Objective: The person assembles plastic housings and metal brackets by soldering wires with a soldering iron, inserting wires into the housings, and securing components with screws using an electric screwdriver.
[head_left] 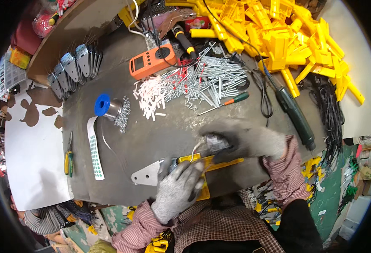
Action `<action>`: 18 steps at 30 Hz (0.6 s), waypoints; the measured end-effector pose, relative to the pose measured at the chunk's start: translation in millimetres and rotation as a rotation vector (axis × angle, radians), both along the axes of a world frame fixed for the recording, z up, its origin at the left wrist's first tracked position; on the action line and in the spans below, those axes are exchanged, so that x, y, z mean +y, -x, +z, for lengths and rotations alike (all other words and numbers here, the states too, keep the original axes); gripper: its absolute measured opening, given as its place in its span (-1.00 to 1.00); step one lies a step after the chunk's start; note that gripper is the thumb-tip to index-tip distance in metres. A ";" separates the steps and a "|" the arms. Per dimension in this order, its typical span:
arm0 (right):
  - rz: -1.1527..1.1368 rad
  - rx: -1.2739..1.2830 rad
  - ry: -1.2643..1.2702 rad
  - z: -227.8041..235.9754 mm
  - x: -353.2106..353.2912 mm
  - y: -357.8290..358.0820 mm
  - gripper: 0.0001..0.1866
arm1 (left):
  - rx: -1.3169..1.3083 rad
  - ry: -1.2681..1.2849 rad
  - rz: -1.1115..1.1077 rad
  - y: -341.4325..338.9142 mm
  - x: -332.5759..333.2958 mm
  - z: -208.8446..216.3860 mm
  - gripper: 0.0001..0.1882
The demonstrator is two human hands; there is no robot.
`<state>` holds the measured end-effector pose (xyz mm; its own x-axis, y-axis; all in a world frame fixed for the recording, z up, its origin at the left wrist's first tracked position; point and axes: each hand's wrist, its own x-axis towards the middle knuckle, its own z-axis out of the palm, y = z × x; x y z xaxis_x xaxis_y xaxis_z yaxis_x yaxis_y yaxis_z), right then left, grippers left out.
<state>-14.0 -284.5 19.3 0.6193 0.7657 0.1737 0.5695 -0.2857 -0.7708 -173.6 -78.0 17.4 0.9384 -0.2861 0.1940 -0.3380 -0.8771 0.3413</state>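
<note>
My left hand (178,187), in a grey knit glove, is closed over a yellow plastic housing (204,192) near the table's front edge. From under its fingers a flat metal plate with holes (146,174) sticks out to the left. My right hand (248,137), gloved in grey with dark fingertips, grips a small silvery part (216,143) just above the housing; its exact kind is unclear. A short white wire (196,148) runs between that part and the housing. A yellow arm of the housing (227,164) extends right beneath my right hand.
Loose screws (219,76) and white sleeves (149,95) lie beyond my hands, near an orange meter (152,61) and a screwdriver (225,103). A green-black electric screwdriver (295,118) lies right. Yellow housings (278,38) pile far right. Left are a solder spool (103,105) and cutters (69,158).
</note>
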 end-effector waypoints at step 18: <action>-0.126 -0.412 0.644 107.9 -10.8 8.0 -0.79 | -0.082 -0.057 0.049 9.8 25.3 -27.7 -0.52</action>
<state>-22.0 -295.4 127.2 0.6906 0.7217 -0.0470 0.7074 -0.6876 -0.1639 -183.4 -52.8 -10.3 0.9331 -0.2530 0.2554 -0.3190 -0.9103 0.2638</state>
